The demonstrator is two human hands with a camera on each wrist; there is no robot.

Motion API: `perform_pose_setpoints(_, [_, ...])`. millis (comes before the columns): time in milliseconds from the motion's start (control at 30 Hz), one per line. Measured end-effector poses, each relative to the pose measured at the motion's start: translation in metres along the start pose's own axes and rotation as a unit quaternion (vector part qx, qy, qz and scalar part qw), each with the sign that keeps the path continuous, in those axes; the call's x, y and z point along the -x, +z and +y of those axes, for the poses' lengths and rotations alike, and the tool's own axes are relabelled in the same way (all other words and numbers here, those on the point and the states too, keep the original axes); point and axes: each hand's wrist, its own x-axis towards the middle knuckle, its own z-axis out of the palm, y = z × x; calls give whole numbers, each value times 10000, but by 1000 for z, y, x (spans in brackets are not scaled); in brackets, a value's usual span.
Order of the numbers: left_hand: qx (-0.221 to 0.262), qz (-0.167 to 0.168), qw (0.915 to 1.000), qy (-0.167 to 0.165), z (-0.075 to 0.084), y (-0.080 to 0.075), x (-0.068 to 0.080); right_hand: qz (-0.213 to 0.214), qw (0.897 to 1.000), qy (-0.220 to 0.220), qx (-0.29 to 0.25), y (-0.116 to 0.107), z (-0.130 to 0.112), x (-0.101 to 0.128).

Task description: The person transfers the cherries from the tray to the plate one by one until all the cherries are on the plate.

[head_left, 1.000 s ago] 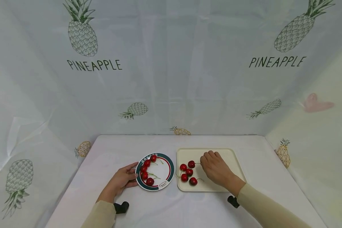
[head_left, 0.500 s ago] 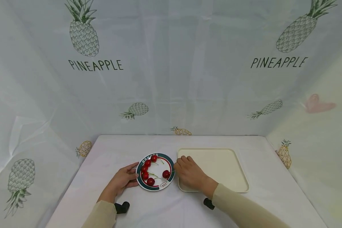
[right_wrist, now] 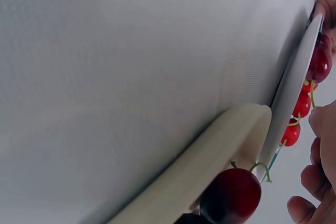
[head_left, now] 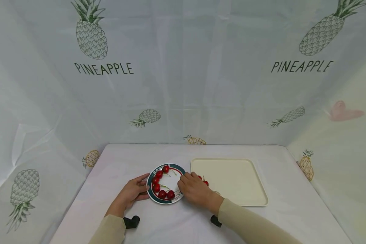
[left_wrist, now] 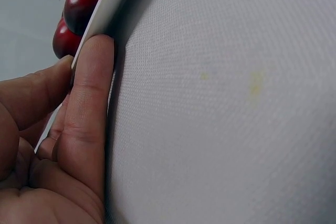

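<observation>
Red cherries [head_left: 162, 184] sit on the round plate [head_left: 179, 172] with the green and red rim, and I now count one more there than a moment ago. My right hand [head_left: 195, 191] was over the near left part of the cream tray [head_left: 231, 179] half a second ago; now it has slid left, and its fingertips are at the plate's right edge, by the newest cherry [head_left: 170, 194]. I cannot tell whether those fingers are pinching a stem or have let go, because the hand hides them. My left hand [head_left: 131, 193] has not moved. Its fingers lie nearly straight along the plate's left rim and press on it. The cherries make a curved line from the far side of the plate down its left side to the near side. They look round, dark red and shiny, with thin green stems that point toward the white middle. A few more cherries [head_left: 205, 182] peek out beside my right hand on the tray.
</observation>
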Motion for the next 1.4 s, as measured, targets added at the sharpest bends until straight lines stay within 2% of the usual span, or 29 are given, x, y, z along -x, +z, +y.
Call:
perform_pose_setpoints(167, [25, 4, 10000, 55, 0, 1, 1, -92, 9999, -2, 69, 4, -2, -2])
perform_pose_setpoints(567, [30, 4, 10000, 46, -1, 1, 0, 114, 9998, -122, 98, 8, -8, -4])
perform_pose_setpoints(833, [22, 16, 10000, 9, -1, 1, 1, 22, 9998, -126, 129, 10, -12, -4])
perform_pose_setpoints(1133, [-78, -44, 10000, 16, -2, 0, -2, 255, 9994, -120, 180, 10, -11, -4])
perform_pose_setpoints(1400, [-115, 112, 9999, -8, -1, 1, -2, 220, 9996, -82, 186, 7, -8, -5])
